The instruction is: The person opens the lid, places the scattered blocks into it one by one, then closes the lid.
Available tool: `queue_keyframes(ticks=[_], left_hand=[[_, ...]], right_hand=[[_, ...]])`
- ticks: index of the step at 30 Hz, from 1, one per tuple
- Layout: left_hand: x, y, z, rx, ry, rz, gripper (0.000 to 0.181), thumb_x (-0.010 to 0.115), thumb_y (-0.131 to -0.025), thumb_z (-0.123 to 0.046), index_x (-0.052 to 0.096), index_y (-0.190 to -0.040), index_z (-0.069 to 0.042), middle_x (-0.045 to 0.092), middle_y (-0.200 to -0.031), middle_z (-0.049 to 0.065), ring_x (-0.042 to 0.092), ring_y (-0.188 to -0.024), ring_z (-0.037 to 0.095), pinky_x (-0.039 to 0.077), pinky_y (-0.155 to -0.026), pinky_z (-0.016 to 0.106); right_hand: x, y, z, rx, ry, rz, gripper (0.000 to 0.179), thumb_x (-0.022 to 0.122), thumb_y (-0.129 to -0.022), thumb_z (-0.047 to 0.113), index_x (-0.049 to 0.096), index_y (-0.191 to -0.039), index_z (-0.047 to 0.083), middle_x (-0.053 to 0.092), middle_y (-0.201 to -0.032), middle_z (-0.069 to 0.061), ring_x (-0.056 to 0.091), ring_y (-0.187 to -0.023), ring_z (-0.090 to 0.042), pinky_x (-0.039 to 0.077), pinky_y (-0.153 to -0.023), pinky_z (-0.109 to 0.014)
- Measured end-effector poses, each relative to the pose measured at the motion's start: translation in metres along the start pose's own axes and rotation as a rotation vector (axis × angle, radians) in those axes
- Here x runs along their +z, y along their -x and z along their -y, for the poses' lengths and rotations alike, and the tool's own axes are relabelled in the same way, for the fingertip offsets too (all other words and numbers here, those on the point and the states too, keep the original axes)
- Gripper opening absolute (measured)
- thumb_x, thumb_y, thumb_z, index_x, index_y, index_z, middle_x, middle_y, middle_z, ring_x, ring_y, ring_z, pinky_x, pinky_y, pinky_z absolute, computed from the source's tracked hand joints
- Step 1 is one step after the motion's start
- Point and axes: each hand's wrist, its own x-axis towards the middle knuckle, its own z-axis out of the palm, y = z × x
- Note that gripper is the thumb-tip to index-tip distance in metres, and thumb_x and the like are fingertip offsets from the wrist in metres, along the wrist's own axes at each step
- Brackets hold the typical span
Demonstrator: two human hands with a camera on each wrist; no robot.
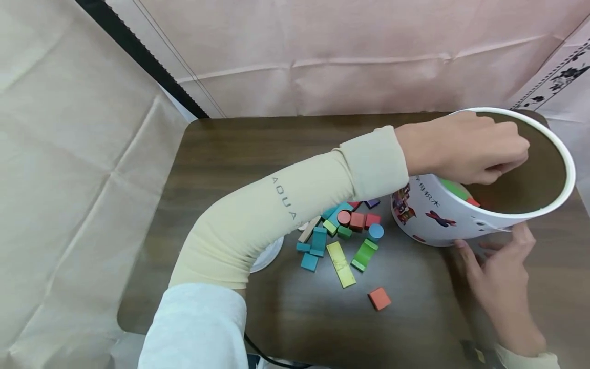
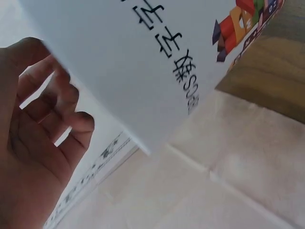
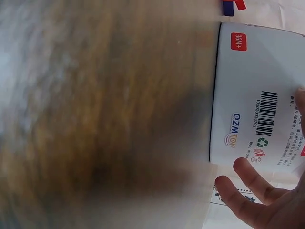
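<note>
A white toy-block bucket (image 1: 442,215) with printed pictures stands at the right side of the table. Above its mouth is my left hand (image 1: 479,146). In the left wrist view the left fingers (image 2: 81,123) are loosely bent beside the bucket wall (image 2: 109,71), with nothing seen between them. My right hand (image 1: 502,277) rests against the near side of the bucket, fingers spread. The right wrist view shows straight right fingers (image 3: 259,186) by the wall with the barcode (image 3: 267,113). Inside the bucket, a green piece (image 1: 454,189) and a red piece (image 1: 472,201) show.
Coloured wooden blocks lie on the table under my left forearm, among them a yellow plank (image 1: 341,264), a green arch (image 1: 364,255) and a blue cylinder (image 1: 375,232). A lone orange-red block (image 1: 379,298) lies nearer. A white round lid (image 1: 269,255) is partly hidden by the sleeve.
</note>
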Motion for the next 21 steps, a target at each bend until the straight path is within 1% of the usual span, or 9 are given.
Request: queue_keyframes(ticks=[3,5,7,10,14,15,18,20,21], left_hand=[[0.000,0.011,0.004,-0.014,-0.031,-0.048,0.013,0.039,-0.109,-0.030,0.050,-0.104,-0.035,0.045,-0.104,-0.018,0.041,-0.090,-0.003,0.036,-0.078,0.021],[0.001,0.020,0.009,-0.041,-0.034,-0.057,0.012,0.040,-0.109,-0.035,0.051,-0.106,-0.035,0.047,-0.104,-0.019,0.043,-0.090,-0.003,0.037,-0.077,0.021],[0.002,0.029,0.014,-0.067,-0.015,-0.060,0.014,0.040,-0.109,-0.039,0.053,-0.106,-0.033,0.047,-0.100,-0.018,0.045,-0.089,-0.003,0.037,-0.074,0.022],[0.004,0.042,0.023,-0.108,0.062,-0.056,0.022,0.044,-0.110,-0.046,0.052,-0.096,-0.031,0.046,-0.089,-0.016,0.048,-0.083,-0.002,0.034,-0.069,0.022],[0.011,0.061,0.034,-0.148,0.167,-0.067,0.037,0.044,-0.109,-0.055,0.053,-0.085,-0.028,0.045,-0.076,-0.012,0.048,-0.074,0.003,0.031,-0.064,0.023],[0.013,0.066,0.037,-0.156,0.186,-0.068,0.040,0.043,-0.109,-0.057,0.055,-0.085,-0.027,0.046,-0.075,-0.011,0.049,-0.073,0.004,0.031,-0.063,0.024],[0.023,0.082,0.044,-0.156,0.219,-0.081,0.042,0.039,-0.111,-0.055,0.064,-0.094,-0.026,0.049,-0.075,-0.009,0.051,-0.073,0.006,0.035,-0.063,0.023],[0.031,0.092,0.048,-0.147,0.246,-0.080,0.042,0.037,-0.113,-0.052,0.066,-0.098,-0.024,0.051,-0.076,-0.007,0.053,-0.073,0.008,0.036,-0.063,0.023],[0.036,0.097,0.050,-0.147,0.255,-0.074,0.042,0.036,-0.114,-0.050,0.066,-0.099,-0.024,0.052,-0.077,-0.006,0.053,-0.073,0.008,0.038,-0.063,0.023]], right_hand=[[-0.001,-0.001,-0.002,-0.006,-0.001,0.000,0.110,0.083,-0.091,0.015,0.003,-0.165,0.032,0.016,-0.167,-0.004,0.042,-0.090,0.021,0.030,-0.078,0.002],[0.000,-0.001,-0.002,-0.017,-0.003,-0.003,0.110,0.082,-0.092,0.015,0.003,-0.165,0.032,0.016,-0.167,-0.004,0.042,-0.090,0.022,0.030,-0.078,0.001],[0.001,-0.001,-0.002,-0.028,-0.004,-0.011,0.109,0.082,-0.092,0.015,0.003,-0.165,0.031,0.016,-0.167,-0.003,0.041,-0.091,0.022,0.030,-0.079,0.001],[0.001,0.001,-0.003,-0.040,-0.008,-0.026,0.108,0.082,-0.092,0.014,0.004,-0.166,0.029,0.017,-0.168,-0.004,0.041,-0.092,0.022,0.030,-0.080,0.000],[0.000,0.001,-0.002,-0.021,-0.003,-0.016,0.108,0.082,-0.092,0.015,0.003,-0.165,0.032,0.019,-0.166,-0.006,0.041,-0.093,0.021,0.031,-0.079,-0.001],[0.000,0.001,-0.002,-0.008,0.002,-0.011,0.109,0.082,-0.092,0.016,0.003,-0.165,0.033,0.020,-0.165,-0.007,0.041,-0.093,0.020,0.032,-0.079,-0.002],[0.000,0.000,-0.001,0.038,0.012,0.008,0.109,0.081,-0.093,0.020,0.000,-0.164,0.038,0.019,-0.165,-0.006,0.040,-0.094,0.019,0.032,-0.079,-0.006],[-0.001,0.000,-0.001,0.061,0.020,0.015,0.110,0.081,-0.093,0.022,0.000,-0.164,0.041,0.020,-0.164,-0.006,0.041,-0.094,0.016,0.033,-0.078,-0.010],[-0.001,0.001,-0.002,0.058,0.019,0.011,0.110,0.082,-0.093,0.022,0.000,-0.164,0.040,0.020,-0.164,-0.007,0.042,-0.094,0.014,0.034,-0.078,-0.012]])
